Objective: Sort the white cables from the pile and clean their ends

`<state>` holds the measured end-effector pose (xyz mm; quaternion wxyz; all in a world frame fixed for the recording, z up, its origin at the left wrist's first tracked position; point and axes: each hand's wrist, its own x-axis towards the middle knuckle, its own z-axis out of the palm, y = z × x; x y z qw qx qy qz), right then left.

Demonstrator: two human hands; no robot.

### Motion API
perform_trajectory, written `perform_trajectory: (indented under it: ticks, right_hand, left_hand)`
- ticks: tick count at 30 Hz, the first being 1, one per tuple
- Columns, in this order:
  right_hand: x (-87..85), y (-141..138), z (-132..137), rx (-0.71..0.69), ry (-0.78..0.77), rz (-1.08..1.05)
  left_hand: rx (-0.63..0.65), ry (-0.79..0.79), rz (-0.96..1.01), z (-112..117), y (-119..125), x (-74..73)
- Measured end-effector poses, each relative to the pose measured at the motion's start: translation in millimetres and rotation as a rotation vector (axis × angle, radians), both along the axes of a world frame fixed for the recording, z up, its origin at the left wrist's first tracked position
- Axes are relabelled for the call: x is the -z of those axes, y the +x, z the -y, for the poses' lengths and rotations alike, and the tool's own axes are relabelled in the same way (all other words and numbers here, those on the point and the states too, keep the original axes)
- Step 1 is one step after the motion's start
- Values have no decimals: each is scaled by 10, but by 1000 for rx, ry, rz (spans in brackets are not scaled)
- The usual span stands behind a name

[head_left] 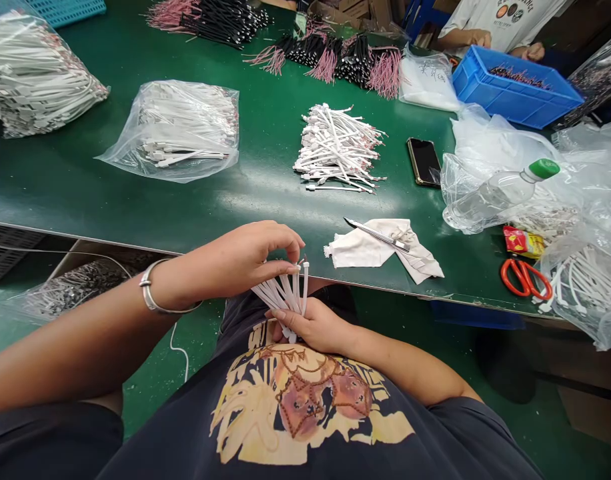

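Observation:
My right hand [318,325] is wrapped around a bundle of short white cables [285,293] near the lower ends, in front of my shirt. The cables fan out upward to the table's edge. My left hand [258,253], with a silver bracelet on its wrist, curves over their upper ends. Its thumb and fingers pinch at one cable's tip; the exact contact is partly hidden. Beyond the hands, a loose pile of similar white cables [338,147] lies on the green table [265,193]. Tweezers [378,235] rest on a white cloth [365,250] to the right.
Bagged white cables [190,127] lie at the left, with a larger bag [30,73] beyond. A phone [424,162], a plastic bottle [500,193] and red-handled scissors [525,279] are at the right. Black-and-pink wire bundles [335,59] and a blue bin [515,87] stand farther back, near another person [500,27].

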<state>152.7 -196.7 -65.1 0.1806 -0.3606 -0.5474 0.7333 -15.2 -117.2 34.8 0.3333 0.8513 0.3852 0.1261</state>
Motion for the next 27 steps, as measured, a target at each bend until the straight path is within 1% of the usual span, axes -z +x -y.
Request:
perform_trajectory:
  ticks: [3, 7, 10, 15, 20, 27]
  right_hand:
    - [4, 2, 3, -1, -4, 1]
    - [18, 2, 12, 4, -6, -13]
    - [32, 0, 14, 2, -11, -19]
    - [35, -2, 7, -7, 6, -14]
    - [32, 0, 8, -7, -10, 5]
    - [49, -6, 22, 15, -23, -1]
  left_hand:
    - [-20, -23, 2, -17, -11, 8]
    - [-79, -134, 31, -16, -12, 12]
    - [-95, -197, 35, -4, 0, 13]
    - [-99, -217, 71, 11, 15, 30]
    - [-115, -217, 90, 0, 10, 46]
    - [-99, -227, 95, -19, -9, 11]
